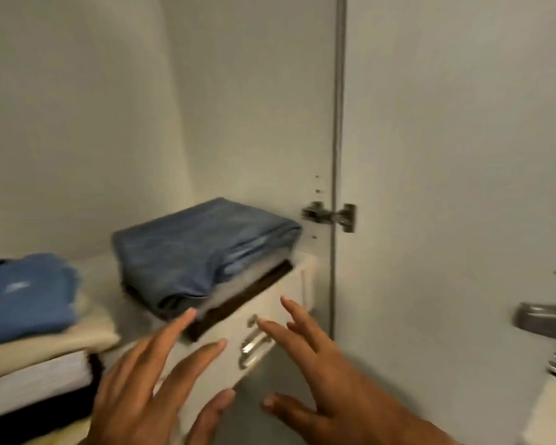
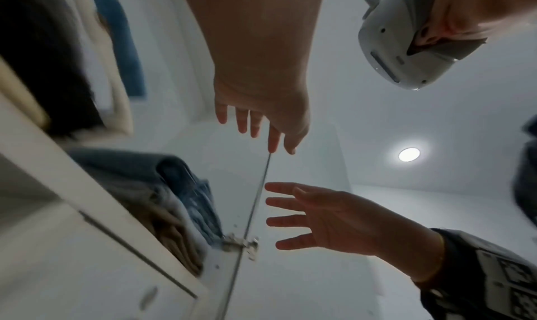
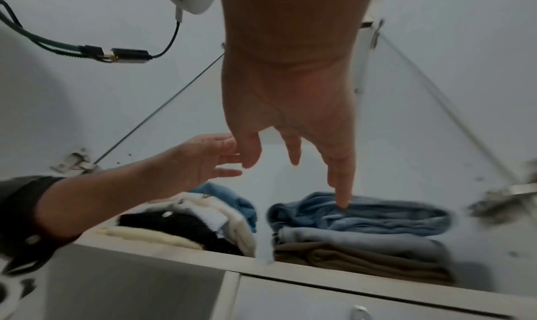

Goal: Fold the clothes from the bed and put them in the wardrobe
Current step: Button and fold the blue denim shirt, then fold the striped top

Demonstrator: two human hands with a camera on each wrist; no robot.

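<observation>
Inside the wardrobe (image 1: 244, 123), a stack with folded blue jeans (image 1: 203, 252) on top of grey and brown garments sits on the shelf's right side. A second stack (image 1: 29, 316), with blue on top and cream, white and black below, lies to the left. My left hand (image 1: 187, 364) and right hand (image 1: 289, 358) hover in front of the shelf with spread fingers, holding nothing. The left hand's fingertips are close to the front of the jeans stack. The right wrist view shows both stacks (image 3: 377, 217) (image 3: 188, 228) side by side beyond my right hand (image 3: 293, 155).
A white drawer front with a metal handle (image 1: 254, 345) sits just under the shelf, below my hands. The wardrobe door (image 1: 463, 155) stands open at the right on a metal hinge (image 1: 329, 215), with a grey door handle (image 1: 543, 319) at the far right.
</observation>
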